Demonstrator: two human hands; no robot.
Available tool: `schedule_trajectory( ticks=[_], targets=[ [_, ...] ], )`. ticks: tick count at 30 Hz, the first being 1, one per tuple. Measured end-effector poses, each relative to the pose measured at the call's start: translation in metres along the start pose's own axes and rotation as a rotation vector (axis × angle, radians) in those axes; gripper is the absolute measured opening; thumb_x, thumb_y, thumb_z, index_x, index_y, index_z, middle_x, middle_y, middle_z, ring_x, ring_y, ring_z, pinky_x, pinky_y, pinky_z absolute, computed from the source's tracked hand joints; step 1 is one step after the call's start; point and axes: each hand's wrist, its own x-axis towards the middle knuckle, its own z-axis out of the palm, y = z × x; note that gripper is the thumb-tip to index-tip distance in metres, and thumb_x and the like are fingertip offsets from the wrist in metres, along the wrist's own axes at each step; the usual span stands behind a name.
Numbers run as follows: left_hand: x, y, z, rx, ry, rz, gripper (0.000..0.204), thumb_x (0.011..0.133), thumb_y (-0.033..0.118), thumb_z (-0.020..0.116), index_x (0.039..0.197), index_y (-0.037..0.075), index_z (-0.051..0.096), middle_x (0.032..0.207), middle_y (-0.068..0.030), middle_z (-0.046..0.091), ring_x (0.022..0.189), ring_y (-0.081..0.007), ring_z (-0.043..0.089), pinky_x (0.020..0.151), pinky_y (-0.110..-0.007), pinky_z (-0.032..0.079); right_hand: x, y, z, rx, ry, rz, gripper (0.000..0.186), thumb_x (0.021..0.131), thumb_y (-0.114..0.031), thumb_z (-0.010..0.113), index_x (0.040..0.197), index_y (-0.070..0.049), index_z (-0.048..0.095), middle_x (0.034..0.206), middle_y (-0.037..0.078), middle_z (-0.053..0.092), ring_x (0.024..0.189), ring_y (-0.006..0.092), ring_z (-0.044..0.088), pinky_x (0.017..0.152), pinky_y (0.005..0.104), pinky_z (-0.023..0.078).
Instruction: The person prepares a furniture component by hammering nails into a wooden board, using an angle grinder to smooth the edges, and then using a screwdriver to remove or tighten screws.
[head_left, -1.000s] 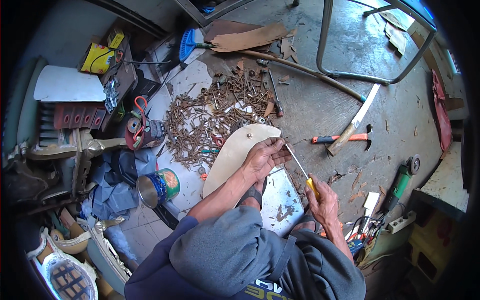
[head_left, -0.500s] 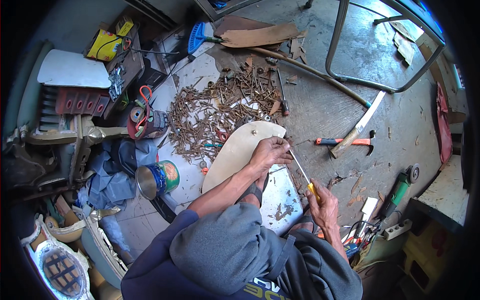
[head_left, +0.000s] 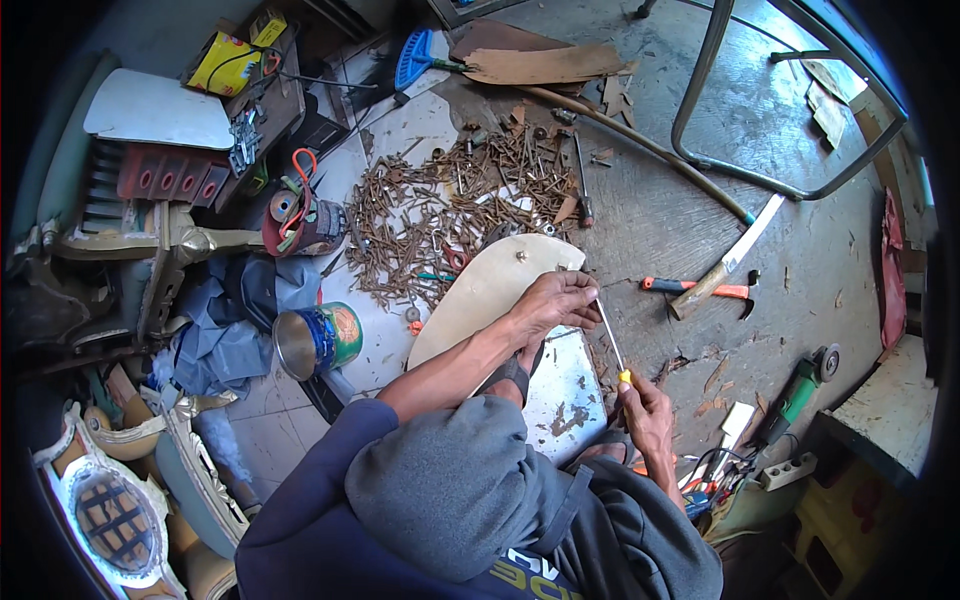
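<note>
Concrete floor (head_left: 648, 232) to the right, hammer (head_left: 735, 291) on it; rusty fastener pile (head_left: 425, 215) up ahead. Right hand (head_left: 650, 412): fingers wrapped on yellow screwdriver (head_left: 612, 338), shaft angled up-left. Left hand (head_left: 550, 303): fingers bunched at its tip, can't tell if gripping. Pale panel (head_left: 490, 290) sits under left forearm (head_left: 450, 367), near side of pile.

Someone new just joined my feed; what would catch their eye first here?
Probably the heap of rusty fasteners on the white tiles, just beyond the pale board. Next, the yellow-handled screwdriver in the right hand, its tip by the left hand. Off to the right, a hammer lies crossed by a wood-handled blade.
</note>
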Motion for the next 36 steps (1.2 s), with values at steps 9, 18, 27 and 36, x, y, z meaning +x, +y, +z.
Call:
schedule_trajectory(
  ticks=[9,18,27,36],
  targets=[
    [-0.007,0.003,0.013,0.070,0.240,0.187,0.030,0.103,0.029,0.064,0.118,0.003,0.061,0.094,-0.0092,0.070,0.079,-0.0199,0.072,0.070,-0.034,0.058,0.000,-0.022,-0.001,0.223,0.006,-0.039,0.043,0.101,-0.027,0.065,0.136,-0.003,0.065,0.080,-0.002,0.062,0.065,0.0056,0.053,0.057,0.0228,0.042],
    [-0.013,0.020,-0.053,0.971,0.806,0.716,0.017,0.092,0.004,0.062,0.108,0.001,0.067,0.092,-0.0173,0.073,0.080,-0.0292,0.072,0.072,-0.038,0.057,0.001,-0.008,-0.006,0.139,0.042,-0.128,0.042,0.102,-0.025,0.064,0.138,-0.003,0.064,0.082,-0.002,0.062,0.070,0.0061,0.054,0.062,0.0227,0.043],
    [-0.101,-0.033,-0.194,1.354,1.333,0.427,0.016,0.086,0.002,0.065,0.101,0.002,0.067,0.097,-0.0169,0.069,0.088,-0.0376,0.067,0.083,-0.047,0.053,0.007,0.002,-0.006,0.155,0.037,-0.113,0.042,0.102,-0.023,0.065,0.139,-0.004,0.063,0.083,-0.003,0.062,0.069,0.0059,0.053,0.061,0.0225,0.043],
    [-0.101,-0.039,-0.213,1.129,1.373,0.234,0.008,0.087,0.008,0.069,0.095,0.004,0.069,0.092,-0.0147,0.072,0.089,-0.0347,0.069,0.080,-0.045,0.052,0.006,-0.015,0.000,0.096,0.017,-0.094,0.045,0.099,-0.028,0.068,0.136,-0.003,0.065,0.084,0.000,0.066,0.070,0.0069,0.055,0.064,0.0254,0.046]
  ],
)
